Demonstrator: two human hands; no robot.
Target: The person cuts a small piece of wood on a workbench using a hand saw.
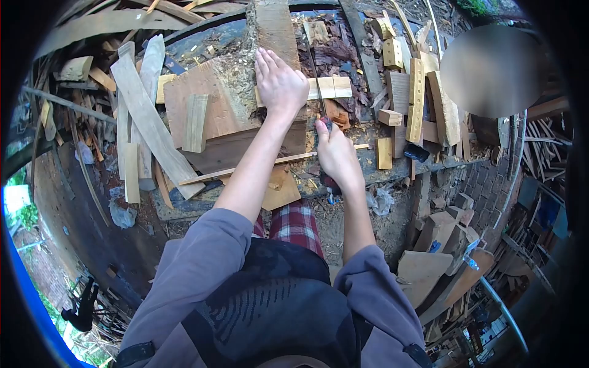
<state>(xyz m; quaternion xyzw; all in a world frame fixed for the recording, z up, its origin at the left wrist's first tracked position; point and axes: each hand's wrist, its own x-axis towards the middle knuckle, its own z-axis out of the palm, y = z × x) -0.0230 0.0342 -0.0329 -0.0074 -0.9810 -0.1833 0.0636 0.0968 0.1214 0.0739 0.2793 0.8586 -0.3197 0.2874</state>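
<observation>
The right hand is closed around the handle of a tool; the fingers hide most of this handle, and only dark and reddish parts come out above and below them. From it a thin dark blade goes away from the person. We see it almost along its edge, so its teeth, if it has any, I cannot make out.

The blade crosses a pale wood strip in front of the hand; how deep it enters, I cannot tell. The left hand lies palm down over this strip, with 4 fingers forward. It covers the strip's middle, and the thumb is hidden, so I cannot tell if it also grips.

Under the left forearm is a big wood block, partly covered. A thick plank is cut off by the upper edge of view. 1 thin stick passes behind both the left forearm and the right hand. To the right is a yellow piece with holes; near it lies a small black object, unclear to me. A round blur hides the upper right.
</observation>
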